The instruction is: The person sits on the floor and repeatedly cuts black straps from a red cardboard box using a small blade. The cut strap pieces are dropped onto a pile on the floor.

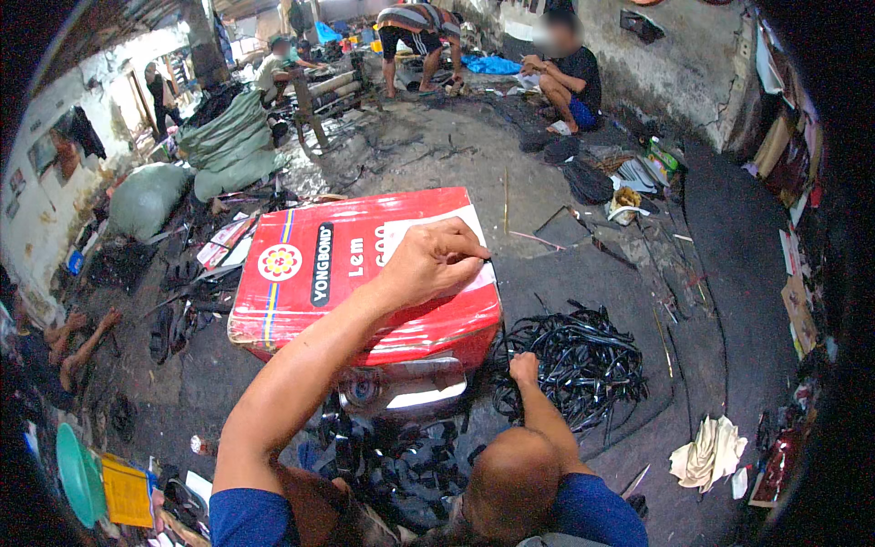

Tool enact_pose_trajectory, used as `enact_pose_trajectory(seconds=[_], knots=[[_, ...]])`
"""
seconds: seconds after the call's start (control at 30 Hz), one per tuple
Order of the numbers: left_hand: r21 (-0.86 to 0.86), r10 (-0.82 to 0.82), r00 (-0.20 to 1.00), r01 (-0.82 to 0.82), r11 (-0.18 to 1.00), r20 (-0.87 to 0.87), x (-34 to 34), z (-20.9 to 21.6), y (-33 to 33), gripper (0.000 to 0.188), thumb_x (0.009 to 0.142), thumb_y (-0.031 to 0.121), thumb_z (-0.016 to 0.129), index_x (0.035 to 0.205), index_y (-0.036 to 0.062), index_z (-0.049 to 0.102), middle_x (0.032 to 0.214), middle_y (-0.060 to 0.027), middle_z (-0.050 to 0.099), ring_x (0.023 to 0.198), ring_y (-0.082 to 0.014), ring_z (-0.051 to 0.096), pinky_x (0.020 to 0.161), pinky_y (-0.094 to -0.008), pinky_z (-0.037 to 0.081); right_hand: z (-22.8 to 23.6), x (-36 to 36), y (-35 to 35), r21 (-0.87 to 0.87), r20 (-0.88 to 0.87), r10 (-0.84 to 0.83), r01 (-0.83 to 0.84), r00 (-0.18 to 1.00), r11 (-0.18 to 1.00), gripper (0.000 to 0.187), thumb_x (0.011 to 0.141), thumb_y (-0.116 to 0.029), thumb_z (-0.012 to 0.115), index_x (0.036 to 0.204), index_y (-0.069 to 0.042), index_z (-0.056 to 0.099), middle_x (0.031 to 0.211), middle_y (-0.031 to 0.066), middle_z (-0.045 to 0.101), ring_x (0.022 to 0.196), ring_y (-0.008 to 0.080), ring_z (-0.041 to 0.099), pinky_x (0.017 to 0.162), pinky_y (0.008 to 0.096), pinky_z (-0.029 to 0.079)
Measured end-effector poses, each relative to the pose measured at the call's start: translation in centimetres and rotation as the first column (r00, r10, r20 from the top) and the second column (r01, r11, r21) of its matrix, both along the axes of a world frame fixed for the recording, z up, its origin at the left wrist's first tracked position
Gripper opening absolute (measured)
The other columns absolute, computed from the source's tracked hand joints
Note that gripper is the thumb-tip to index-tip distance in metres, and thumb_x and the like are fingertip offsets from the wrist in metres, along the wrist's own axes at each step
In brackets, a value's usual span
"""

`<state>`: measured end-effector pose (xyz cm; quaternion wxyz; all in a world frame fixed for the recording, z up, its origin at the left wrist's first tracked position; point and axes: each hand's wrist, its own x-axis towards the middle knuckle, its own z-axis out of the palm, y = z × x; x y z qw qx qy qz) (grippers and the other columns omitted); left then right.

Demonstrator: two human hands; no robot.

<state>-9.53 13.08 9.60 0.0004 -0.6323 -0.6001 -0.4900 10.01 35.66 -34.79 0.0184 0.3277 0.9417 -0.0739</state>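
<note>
We're likely tensioning black strip — left hand pinching it, right hand closed, red carton's 4 o'clock; needs steady pull.

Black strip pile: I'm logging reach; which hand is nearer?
Right. The right hand is at the left side of the pile; the left hand is farther, over the red box.

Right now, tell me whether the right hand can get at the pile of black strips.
Likely yes: the right hand is right beside the pile of black strips, with nothing visible in between, though it looks closed and would probably have to open first.
</note>
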Motion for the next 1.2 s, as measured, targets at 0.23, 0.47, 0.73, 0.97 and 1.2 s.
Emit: enact_pose_trajectory(seconds=[0.23,0.47,0.73,0.97,1.2], knots=[[0.016,-0.061,0.989,0.063,0.998,-0.136,-0.7,-0.1,-0.5,0.016,0.085,0.002,0.071,0.099,0.003,0.079,0.091,-0.0104,0.072,0.081,-0.0201,0.07,0.07,-0.0311,0.056,4.3,1.8,-1.2,-0.278,-0.153,-0.45,0.398,0.88,0.874,0.023,0.085,-0.017,0.063,0.091,0.0,0.077,0.098,0.0205,0.075,0.095,0.0401,0.072,0.087,0.0486,0.058],[-0.065,-0.122,0.991,0.118,0.991,-0.056,-0.2,0.1,-0.1,0.024,0.086,0.011,0.072,0.108,0.0085,0.079,0.101,-0.0091,0.071,0.097,-0.0226,0.068,0.086,-0.0354,0.054,4.7,4.6,0.4,-0.32,-0.166,-0.614,0.547,0.771,0.773,0.025,0.088,-0.02,0.064,0.094,0.002,0.074,0.101,0.0265,0.073,0.1,0.0436,0.07,0.088,0.0515,0.057],[-0.179,-0.096,0.99,0.077,0.981,-0.101,-0.2,0.4,-0.3,0.037,0.091,0.034,0.071,0.124,0.0171,0.074,0.14,-0.0153,0.053,0.131,-0.0335,0.049,0.111,-0.0473,0.039,5.0,6.5,-0.5,-0.285,-0.171,-0.677,0.621,0.716,0.73,0.028,0.09,-0.022,0.068,0.101,0.003,0.069,0.102,0.026,0.072,0.104,0.0449,0.068,0.091,0.0484,0.056],[-0.129,-0.374,0.655,0.391,0.911,-0.656,10.6,-4.0,-6.5,0.023,0.092,0.019,0.061,0.109,0.0029,0.061,0.096,-0.0082,0.061,0.09,-0.0323,0.065,0.071,-0.04,0.054,14.1,8.2,4.6,-0.271,-0.855,-0.43,0.458,0.291,0.847,0.023,0.099,-0.021,0.061,0.096,0.001,0.064,0.086,0.0182,0.068,0.076,0.031,0.062,0.076,0.0433,0.05],[-0.75,-0.071,0.989,-0.051,0.66,-0.13,15.1,-30.8,-12.9,0.057,0.095,0.037,0.062,0.137,0.0005,0.048,0.133,-0.0227,0.055,0.119,-0.0429,0.059,0.097,-0.0515,0.053,34.4,13.3,3.0,-0.127,-0.971,-0.025,0.423,-0.239,0.897,0.011,0.102,-0.013,0.061,0.106,-0.004,0.056,0.094,0.0022,0.057,0.081,0.0172,0.054,0.073,0.0318,0.047]])
